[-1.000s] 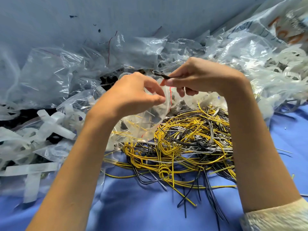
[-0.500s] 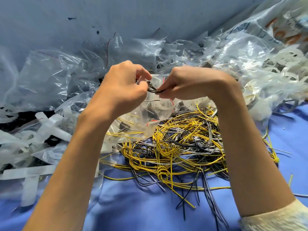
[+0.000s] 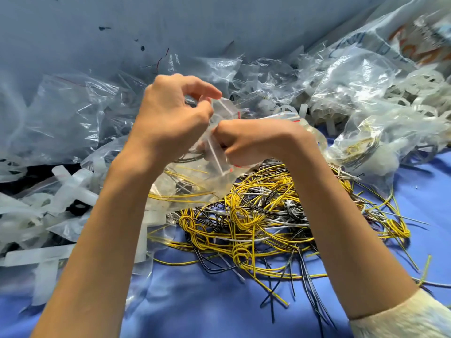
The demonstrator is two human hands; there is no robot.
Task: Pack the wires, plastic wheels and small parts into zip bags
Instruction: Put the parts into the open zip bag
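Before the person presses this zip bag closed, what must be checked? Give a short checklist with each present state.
1. Left hand grips the zip bag: ok.
2. Right hand holds the bag's mouth: ok.
3. Wires inside the bag: ok, yellow ones show through.
4. Mouth free of caught wires: cannot tell, hands hide it.
5. Zip strip sealed: cannot tell.
6. Wire pile packed: not ok, it lies on the blue cloth.

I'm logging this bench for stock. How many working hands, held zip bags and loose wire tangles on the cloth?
Hands: 2, left hand and right hand
Held zip bag: 1
Loose wire tangle: 1
Total: 4
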